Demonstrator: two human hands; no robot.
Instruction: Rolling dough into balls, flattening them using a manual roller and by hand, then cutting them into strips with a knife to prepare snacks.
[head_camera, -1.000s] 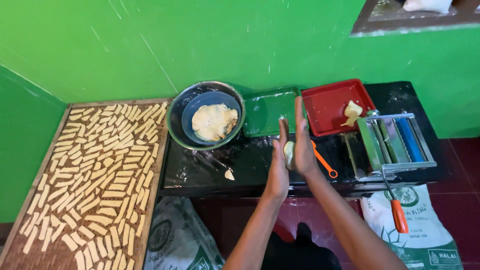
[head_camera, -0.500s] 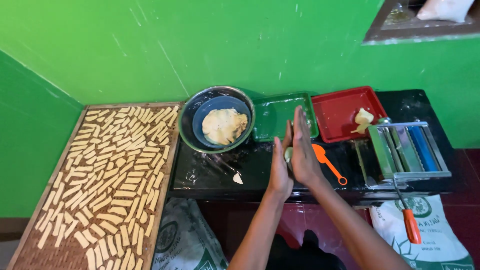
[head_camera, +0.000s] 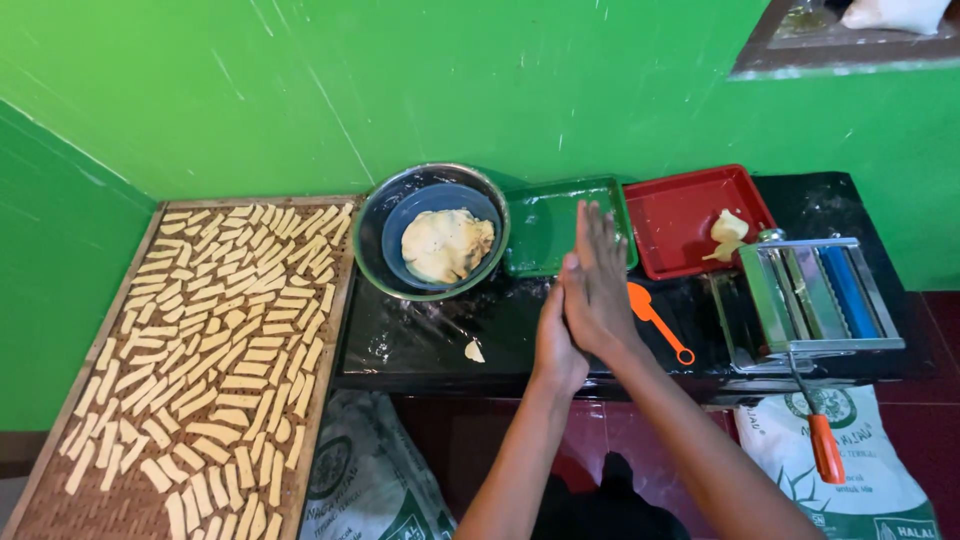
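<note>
Yellow dough strips already cover the woven tray (head_camera: 60, 500) at nine o'clock, while a large lump of dough (head_camera: 447, 244) waits in the bowl (head_camera: 372, 262) at eleven. The left hand (head_camera: 556, 340) and right hand (head_camera: 598, 290) press flat palm to palm at centre; whether dough lies between them cannot be told.

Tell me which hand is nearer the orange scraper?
Right. The right hand is pressed palm to palm against the left hand, and it sits just beside the orange scraper, while the left is on the far side from it.
</note>
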